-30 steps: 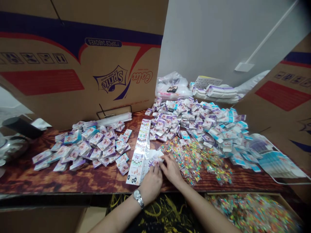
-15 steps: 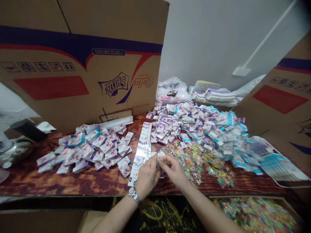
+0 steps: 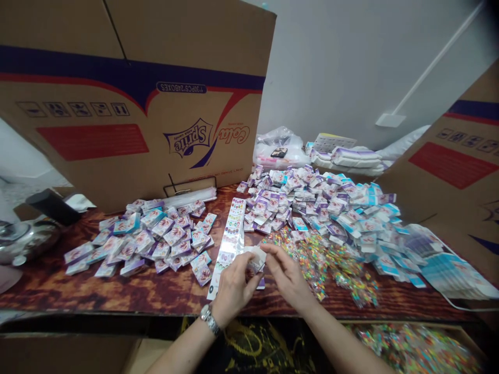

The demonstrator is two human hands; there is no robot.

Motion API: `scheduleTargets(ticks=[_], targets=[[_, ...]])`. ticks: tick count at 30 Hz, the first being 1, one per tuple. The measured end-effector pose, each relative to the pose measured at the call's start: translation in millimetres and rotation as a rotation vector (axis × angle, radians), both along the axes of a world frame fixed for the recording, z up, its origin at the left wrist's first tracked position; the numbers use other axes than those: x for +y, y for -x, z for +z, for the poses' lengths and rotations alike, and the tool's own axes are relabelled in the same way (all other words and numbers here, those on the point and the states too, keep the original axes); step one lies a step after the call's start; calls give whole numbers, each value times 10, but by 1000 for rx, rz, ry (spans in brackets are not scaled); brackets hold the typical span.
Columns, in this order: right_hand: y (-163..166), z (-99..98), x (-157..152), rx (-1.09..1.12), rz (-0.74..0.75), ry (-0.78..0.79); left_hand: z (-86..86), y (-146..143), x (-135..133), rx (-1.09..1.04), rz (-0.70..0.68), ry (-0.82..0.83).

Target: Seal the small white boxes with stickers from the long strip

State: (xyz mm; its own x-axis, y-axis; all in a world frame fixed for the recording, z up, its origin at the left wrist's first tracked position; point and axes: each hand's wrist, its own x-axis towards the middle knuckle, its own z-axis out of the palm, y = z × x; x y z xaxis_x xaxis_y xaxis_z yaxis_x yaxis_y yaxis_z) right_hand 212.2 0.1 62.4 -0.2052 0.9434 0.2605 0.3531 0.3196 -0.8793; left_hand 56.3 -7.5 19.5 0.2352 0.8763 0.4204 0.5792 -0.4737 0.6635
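A small white cardboard box (image 3: 256, 256) with its top flaps up is held in my left hand (image 3: 233, 284), the thumb against its near side. The fingertips of my right hand (image 3: 287, 275) are at the flap on its right edge; the exact grip is partly hidden. Under my hands lies a purple-edged piece (image 3: 261, 284), mostly covered. Just left of my left hand are long sticker strips (image 3: 231, 231). Small clear bags of colourful candy (image 3: 317, 254) lie right of my right hand.
Closed small boxes (image 3: 156, 239) are piled at left. A larger heap of small boxes (image 3: 315, 202) lies behind the candy, flat cartons (image 3: 448, 265) at far right. Large cardboard boxes (image 3: 202, 124) stand behind and at right. A carton of candy bags (image 3: 417, 345) sits below the table edge.
My right hand has shifted slightly right, and its fingers have loosened from their tight pinch. The box in my left hand now shows more of its opened top. The view has shifted slightly.
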Motion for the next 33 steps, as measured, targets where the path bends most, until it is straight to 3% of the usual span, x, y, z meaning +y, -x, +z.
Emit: scheduleTargets(ticks=[4,7,12,16,18,21,26,29,31,33], targets=[[64,75,100,192,-17,257,-24,17,-6,52,-5,-23],[87,79,141,200,-4,307,-25,18,-21,74,41,5],[113,79,67,-129,-10,-25,4,-13,-27,94,22,20],[170,15,-79,-248,-17,-222,-16,-31,-23,133,38,23],[179,-35,-133,-272,-20,-244,-43,-35,-25,157,47,29],[144,-91,-111,-257,-25,-140,-51,-36,-27,187,35,43],[13,-55,426,-61,65,152,122,10,-19,198,92,-67],[-100,31,936,220,-166,188,201,46,-31,164,159,-158],[-178,41,1162,267,-254,173,161,45,-51,179,69,-138],[-244,-36,1195,71,-301,111,51,7,-82,251,-65,-70]])
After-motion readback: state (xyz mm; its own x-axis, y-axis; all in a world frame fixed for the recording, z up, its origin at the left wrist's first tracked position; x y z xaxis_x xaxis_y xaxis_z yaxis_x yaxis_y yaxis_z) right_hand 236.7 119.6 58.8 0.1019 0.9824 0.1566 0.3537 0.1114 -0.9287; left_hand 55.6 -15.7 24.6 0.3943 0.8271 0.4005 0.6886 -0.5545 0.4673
